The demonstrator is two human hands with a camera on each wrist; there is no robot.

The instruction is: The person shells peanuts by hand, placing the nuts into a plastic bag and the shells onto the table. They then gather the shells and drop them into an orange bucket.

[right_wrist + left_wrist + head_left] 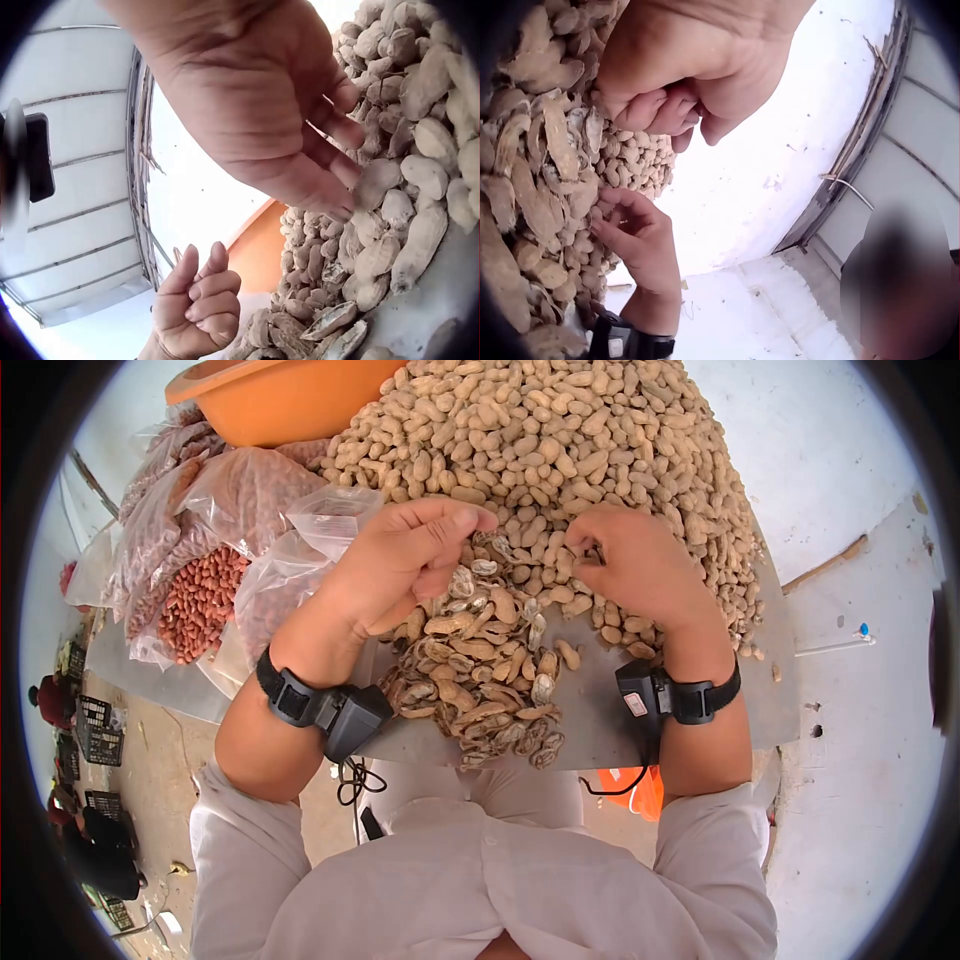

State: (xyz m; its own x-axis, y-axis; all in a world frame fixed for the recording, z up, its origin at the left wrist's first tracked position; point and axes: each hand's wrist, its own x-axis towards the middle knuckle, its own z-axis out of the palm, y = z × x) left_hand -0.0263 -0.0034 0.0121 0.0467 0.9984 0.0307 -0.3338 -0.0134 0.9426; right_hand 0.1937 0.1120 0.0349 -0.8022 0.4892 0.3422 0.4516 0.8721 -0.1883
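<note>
My left hand (pixel 415 555) is held above a pile of split peanut shells (pixel 480 660), fingers curled into the palm and thumb near the index finger. Nothing shows between its fingers in the right wrist view, where the same left hand (pixel 199 311) appears at the bottom. Reaching to the lower edge of a big heap of whole peanuts (pixel 560 450) is my right hand (pixel 635 560). Its fingers are loosely bent and apart from the thumb, with the tips right at a peanut (pixel 379 182) in the right wrist view.
An orange basin (pixel 290 400) stands at the back left. Clear plastic bags (pixel 240 490) lie in front of it, one showing red peanut kernels (pixel 203 605). The grey table (pixel 590 710) ends close to my body. People and black crates (pixel 98 730) are at far left.
</note>
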